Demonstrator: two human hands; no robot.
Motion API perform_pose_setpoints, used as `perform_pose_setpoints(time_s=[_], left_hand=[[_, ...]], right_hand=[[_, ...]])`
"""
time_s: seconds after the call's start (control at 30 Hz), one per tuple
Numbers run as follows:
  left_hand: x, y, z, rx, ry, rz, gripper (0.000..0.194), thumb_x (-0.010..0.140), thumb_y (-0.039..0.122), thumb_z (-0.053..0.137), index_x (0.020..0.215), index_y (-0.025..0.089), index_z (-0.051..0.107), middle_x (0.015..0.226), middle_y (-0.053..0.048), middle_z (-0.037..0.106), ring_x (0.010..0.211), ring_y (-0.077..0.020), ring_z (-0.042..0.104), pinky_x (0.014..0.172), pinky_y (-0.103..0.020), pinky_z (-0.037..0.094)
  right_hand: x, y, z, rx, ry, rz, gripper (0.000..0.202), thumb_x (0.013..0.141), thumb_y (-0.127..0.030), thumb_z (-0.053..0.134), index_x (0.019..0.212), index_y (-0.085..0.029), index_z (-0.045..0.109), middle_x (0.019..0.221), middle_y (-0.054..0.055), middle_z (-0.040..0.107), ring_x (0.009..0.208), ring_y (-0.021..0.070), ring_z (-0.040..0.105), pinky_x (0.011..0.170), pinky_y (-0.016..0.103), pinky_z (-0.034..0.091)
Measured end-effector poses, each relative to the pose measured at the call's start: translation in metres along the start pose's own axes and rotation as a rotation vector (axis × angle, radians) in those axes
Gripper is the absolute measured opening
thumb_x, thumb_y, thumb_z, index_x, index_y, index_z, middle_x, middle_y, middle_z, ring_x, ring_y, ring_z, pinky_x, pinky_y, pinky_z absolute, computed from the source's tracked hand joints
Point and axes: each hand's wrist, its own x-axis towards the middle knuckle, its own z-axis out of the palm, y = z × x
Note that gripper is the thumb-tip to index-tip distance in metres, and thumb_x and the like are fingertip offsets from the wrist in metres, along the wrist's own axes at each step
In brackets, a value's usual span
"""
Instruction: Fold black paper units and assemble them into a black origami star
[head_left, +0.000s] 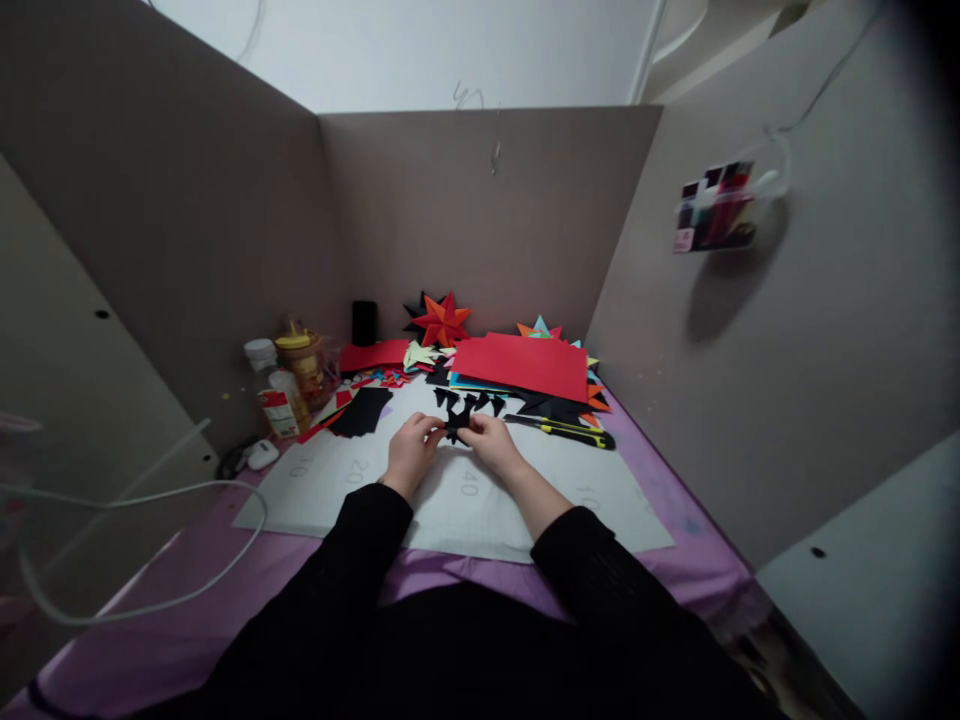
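Between my two hands is a small black folded-paper piece (458, 421) with pointed edges, held just above a white sheet (442, 500). My left hand (412, 445) pinches its left side between thumb and fingers. At the right side, my right hand (491, 440) grips it the same way. Several small black folded paper points (487, 402) lie just beyond my fingertips. To the right of my right hand rests a pair of scissors (577, 432) with black and yellow handles.
Red paper sheets (525, 365) are stacked behind on the right, near a red paper star (442, 320). Black paper (363, 411) lies left. Bottles and a yellow-lidded cup (300, 360) stand by the left wall. A white cable (150, 495) loops at lower left.
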Motion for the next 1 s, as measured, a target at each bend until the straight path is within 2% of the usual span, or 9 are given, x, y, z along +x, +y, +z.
perform_pose_setpoints(time_s=[0.17,0.4,0.5,0.67,0.73,0.8,1.0], left_hand=[[0.001,0.0002,-0.0028,0.08,-0.043,0.03,0.007,0.078,0.023,0.058,0.08,0.021,0.064,0.08,-0.003,0.058,0.075,-0.0159,0.055,0.066,-0.026,0.04],[0.0045,-0.0052,-0.0023,-0.123,-0.046,0.057,0.003,0.076,0.018,0.058,0.078,0.018,0.057,0.083,-0.003,0.056,0.082,-0.0163,0.053,0.075,-0.029,0.041],[0.0062,-0.0073,-0.0001,-0.235,-0.009,-0.012,0.003,0.074,0.019,0.057,0.075,0.018,0.054,0.08,-0.002,0.055,0.079,-0.015,0.053,0.072,-0.027,0.042],[0.0074,-0.0072,0.0028,-0.396,-0.049,-0.203,0.008,0.076,0.024,0.054,0.073,0.018,0.051,0.07,0.002,0.054,0.067,-0.0119,0.052,0.061,-0.023,0.042],[0.0071,-0.0057,0.003,-0.4,-0.005,-0.222,0.009,0.076,0.026,0.054,0.074,0.018,0.05,0.068,0.002,0.053,0.064,-0.0111,0.051,0.059,-0.022,0.042],[0.0068,-0.0042,0.0024,-0.401,0.03,-0.206,0.009,0.077,0.027,0.053,0.077,0.018,0.052,0.07,0.002,0.055,0.065,-0.011,0.052,0.059,-0.022,0.042],[0.0065,-0.0034,-0.0007,-0.426,-0.004,-0.081,0.016,0.079,0.024,0.053,0.084,0.017,0.066,0.085,-0.007,0.065,0.079,-0.016,0.059,0.066,-0.026,0.046]], right_hand=[[-0.0008,-0.0015,0.0002,0.019,-0.037,0.006,0.015,0.064,-0.028,0.059,0.059,-0.015,0.054,0.053,-0.005,0.047,0.05,0.0086,0.039,0.05,0.021,0.029],[-0.0018,-0.0033,0.0001,0.071,-0.06,0.044,0.015,0.064,-0.027,0.059,0.058,-0.015,0.053,0.05,-0.006,0.046,0.048,0.008,0.038,0.049,0.021,0.029],[-0.0025,-0.005,0.0004,0.12,-0.074,0.081,0.015,0.064,-0.028,0.06,0.059,-0.015,0.054,0.048,-0.005,0.047,0.046,0.0083,0.039,0.049,0.022,0.029],[-0.0035,-0.007,0.0027,0.131,-0.097,0.087,0.015,0.064,-0.027,0.061,0.059,-0.015,0.054,0.046,-0.005,0.047,0.044,0.0077,0.039,0.047,0.022,0.029],[-0.0037,-0.0073,0.0037,0.124,-0.097,0.085,0.015,0.064,-0.027,0.061,0.059,-0.015,0.054,0.047,-0.005,0.048,0.044,0.0074,0.039,0.046,0.021,0.029],[-0.0038,-0.0076,0.0044,0.108,-0.091,0.091,0.016,0.064,-0.027,0.061,0.057,-0.016,0.053,0.047,-0.005,0.049,0.043,0.0075,0.039,0.045,0.021,0.029],[-0.0042,-0.0091,0.0039,0.095,-0.061,0.094,0.02,0.064,-0.028,0.06,0.053,-0.017,0.049,0.043,-0.005,0.046,0.04,0.0073,0.037,0.042,0.021,0.027]])
